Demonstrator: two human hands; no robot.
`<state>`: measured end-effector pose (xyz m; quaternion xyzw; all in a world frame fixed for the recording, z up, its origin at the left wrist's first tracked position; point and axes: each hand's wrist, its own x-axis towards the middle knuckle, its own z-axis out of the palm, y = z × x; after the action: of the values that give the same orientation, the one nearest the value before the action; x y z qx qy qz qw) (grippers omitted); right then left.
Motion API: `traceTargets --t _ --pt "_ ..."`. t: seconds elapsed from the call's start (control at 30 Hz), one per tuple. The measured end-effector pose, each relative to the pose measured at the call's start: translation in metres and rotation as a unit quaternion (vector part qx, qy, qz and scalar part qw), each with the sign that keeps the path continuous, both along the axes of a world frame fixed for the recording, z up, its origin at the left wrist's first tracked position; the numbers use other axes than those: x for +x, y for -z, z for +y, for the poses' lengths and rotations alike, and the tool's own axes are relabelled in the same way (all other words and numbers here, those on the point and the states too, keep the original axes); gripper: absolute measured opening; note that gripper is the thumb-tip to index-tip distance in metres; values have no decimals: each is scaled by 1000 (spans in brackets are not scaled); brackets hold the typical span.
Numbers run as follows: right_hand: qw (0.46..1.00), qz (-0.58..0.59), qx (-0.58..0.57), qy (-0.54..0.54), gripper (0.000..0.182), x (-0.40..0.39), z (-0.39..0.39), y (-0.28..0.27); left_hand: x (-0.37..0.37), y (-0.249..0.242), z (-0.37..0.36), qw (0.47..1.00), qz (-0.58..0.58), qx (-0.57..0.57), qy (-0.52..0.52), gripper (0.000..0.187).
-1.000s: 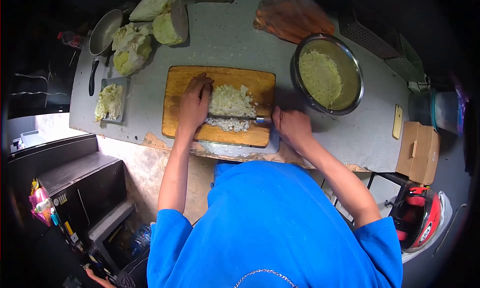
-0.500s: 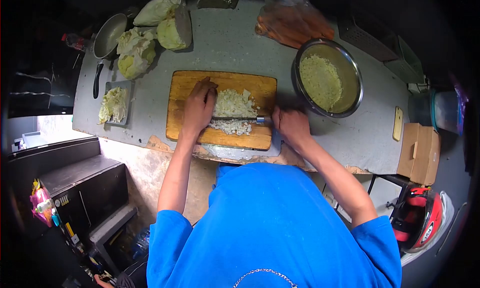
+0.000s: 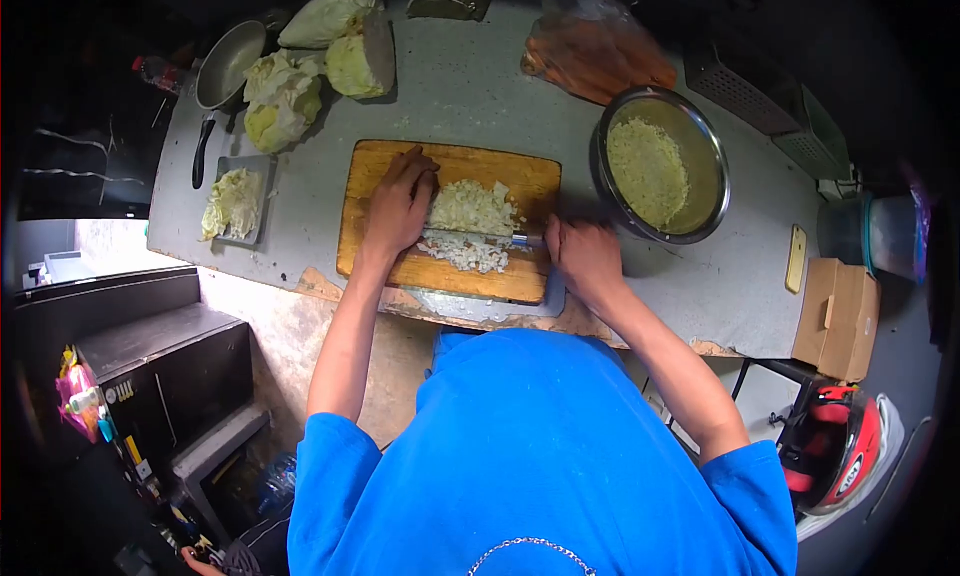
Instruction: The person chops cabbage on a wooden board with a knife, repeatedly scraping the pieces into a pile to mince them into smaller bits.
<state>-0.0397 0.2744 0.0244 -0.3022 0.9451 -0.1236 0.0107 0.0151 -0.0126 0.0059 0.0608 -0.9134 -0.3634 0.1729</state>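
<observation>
Finely chopped pale cabbage (image 3: 472, 211) lies on a wooden cutting board (image 3: 390, 161), split by a knife (image 3: 465, 238) that runs across it. My right hand (image 3: 585, 256) is wrapped round the knife's handle at the board's right edge. My left hand (image 3: 400, 204) rests on the left part of the board, beside the cabbage and over the blade's far end; its fingers are held together, and what is under them is hidden. To the right of the board a metal bowl (image 3: 708, 201) holds more chopped cabbage.
Cabbage heads (image 3: 360, 61) and a pan (image 3: 232, 64) are at the back left, above a tray (image 3: 262, 201) of cabbage leaves. A bag of carrots (image 3: 595, 56) lies at the back. A phone (image 3: 796, 259) and cardboard box (image 3: 838, 318) are at the right.
The whole view has shifted slightly. The knife blade, an edge-on line before, now shows more of its flat side. Both hands keep nearly the same places on the board and knife.
</observation>
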Motion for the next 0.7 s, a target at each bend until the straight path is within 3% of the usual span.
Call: traceTargets --t 0.07,0.2,0.27,0.37,0.47,0.6,0.7 --pt "1000 4 9 -10 47 1 -7 -32 -4 2 -1 998 -11 52 -15 24" --pt "998 31 3 -58 43 12 -9 -68 -8 7 -6 999 18 42 0 23" --pt "997 9 50 -56 42 18 -4 -54 -7 13 -6 999 26 31 -9 23" --pt "998 8 5 -66 43 15 15 11 -6 -3 5 1000 12 24 1 23" --pt "997 -11 15 -70 40 9 14 4 -7 3 7 1000 17 19 18 21" --pt "994 11 27 -109 35 11 11 -54 -6 7 -7 999 40 6 35 20" --pt "991 -45 32 -121 33 13 14 -53 -1 7 0 998 61 18 26 19"
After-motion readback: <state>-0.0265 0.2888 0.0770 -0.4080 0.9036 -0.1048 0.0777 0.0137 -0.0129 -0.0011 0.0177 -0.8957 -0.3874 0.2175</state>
